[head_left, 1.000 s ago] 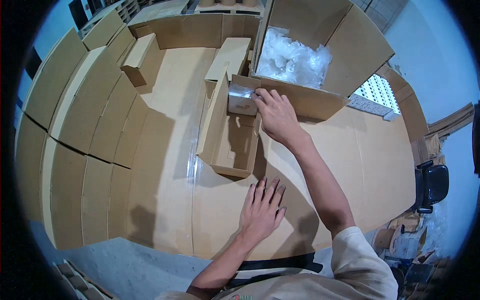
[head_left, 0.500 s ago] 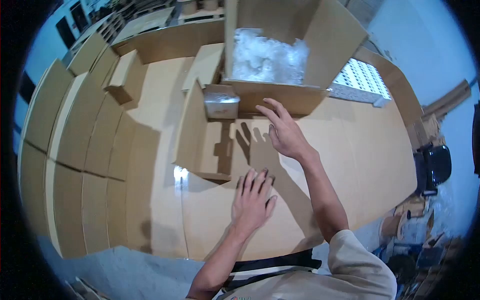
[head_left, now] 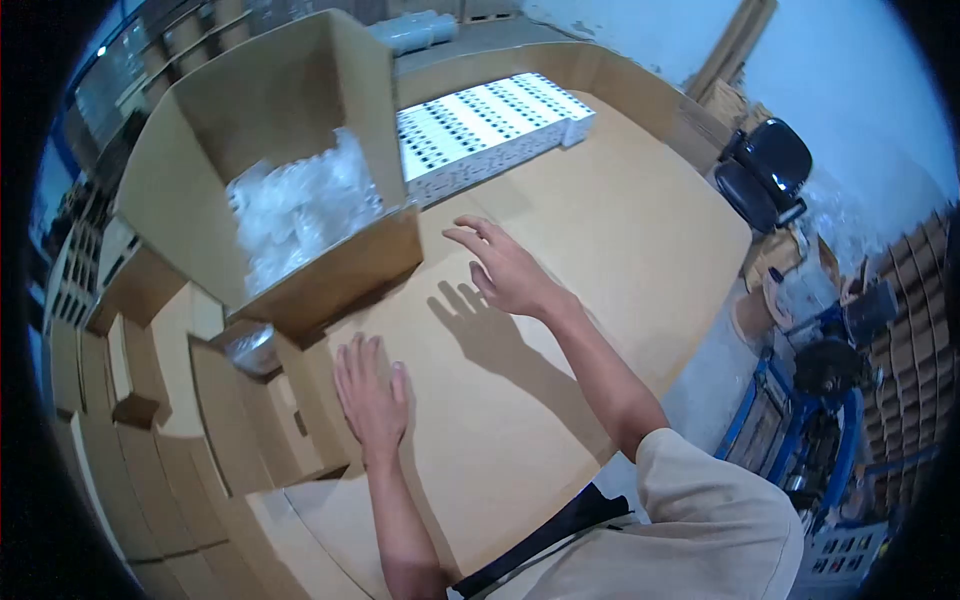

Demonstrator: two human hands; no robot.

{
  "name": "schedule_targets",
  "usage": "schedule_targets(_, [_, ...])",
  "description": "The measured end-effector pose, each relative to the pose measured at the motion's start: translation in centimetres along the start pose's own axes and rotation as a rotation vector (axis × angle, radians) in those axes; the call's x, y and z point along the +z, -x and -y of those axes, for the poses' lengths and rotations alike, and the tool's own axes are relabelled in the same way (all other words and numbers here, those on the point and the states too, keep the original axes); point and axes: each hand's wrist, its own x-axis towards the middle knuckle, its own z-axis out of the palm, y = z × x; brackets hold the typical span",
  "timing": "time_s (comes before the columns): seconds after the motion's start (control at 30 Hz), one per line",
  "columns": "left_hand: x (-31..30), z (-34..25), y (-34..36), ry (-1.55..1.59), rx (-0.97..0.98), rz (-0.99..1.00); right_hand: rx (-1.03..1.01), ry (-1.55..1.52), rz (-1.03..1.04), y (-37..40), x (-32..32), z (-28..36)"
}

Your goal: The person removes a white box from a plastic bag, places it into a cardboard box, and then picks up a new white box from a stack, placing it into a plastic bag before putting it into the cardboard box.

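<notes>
My left hand (head_left: 372, 398) lies with its fingers stretched out, close to the right side of a narrow open cardboard box (head_left: 232, 415). Inside that box, at its far end, sits an item in clear plastic wrap (head_left: 254, 350); its kind is hard to make out. My right hand (head_left: 510, 272) hovers over the cardboard-covered table (head_left: 590, 220), fingers apart and slightly bent, and nothing in it. Its shadow falls on the surface to the left. A large open carton (head_left: 345, 272) holding crumpled clear plastic bags (head_left: 305, 210) stands ahead of both hands.
Rows of white boxes with dark marks (head_left: 490, 125) are stacked at the far side. Folded cardboard boxes (head_left: 130, 490) stand along the left. A raised cardboard rim (head_left: 620, 85) edges the table. Beyond it on the right are a black chair (head_left: 765, 175) and blue-framed equipment (head_left: 800, 420).
My view has turned to the right, so the cartons appear further left. The right hand has moved right, away from the narrow box. Both hands remain without anything in them.
</notes>
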Motion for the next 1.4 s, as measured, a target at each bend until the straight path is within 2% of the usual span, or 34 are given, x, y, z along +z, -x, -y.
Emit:
schedule_targets(0.23, [0.6,-0.2,-2.6,-0.030,0.036,-0.006,0.112,0.034,-0.066,1.4,-4.6,-6.0])
schedule_targets(0.47, [0.7,-0.8,-2.5,-0.073,0.025,0.030,0.298,0.183,-0.123,0.4,-9.8,-18.4])
schedule_targets(0.63, [1.1,-1.0,-2.8,-0.093,0.018,0.060,0.463,0.195,-0.133,-3.0,-12.6,-26.0])
schedule_targets(0.77, [0.3,-2.3,-3.5,-0.175,0.050,0.079,0.541,0.126,-0.217,-5.5,-13.0,-31.5])
schedule_targets(0.83, [-2.8,-6.2,-4.9,-0.308,0.096,0.152,0.625,0.162,-0.249,-6.6,-12.6,-33.8])
schedule_targets(0.97, [-2.0,-6.0,-5.1,-0.264,0.109,0.131,0.699,0.178,-0.280,-8.7,-12.3,-38.0])
schedule_targets(1.07, [-1.7,-5.8,-5.4,-0.273,0.113,0.128,0.651,0.242,-0.248,-8.8,-13.1,-37.5])
schedule_targets(1.17, [-1.9,-6.6,-5.7,-0.286,0.089,0.157,0.444,0.359,-0.421,-8.7,-12.7,-39.9])
schedule_targets(1.4, [-1.6,-6.9,-5.9,-0.304,0.080,0.162,0.331,0.266,-0.451,-8.9,-14.3,-43.2])
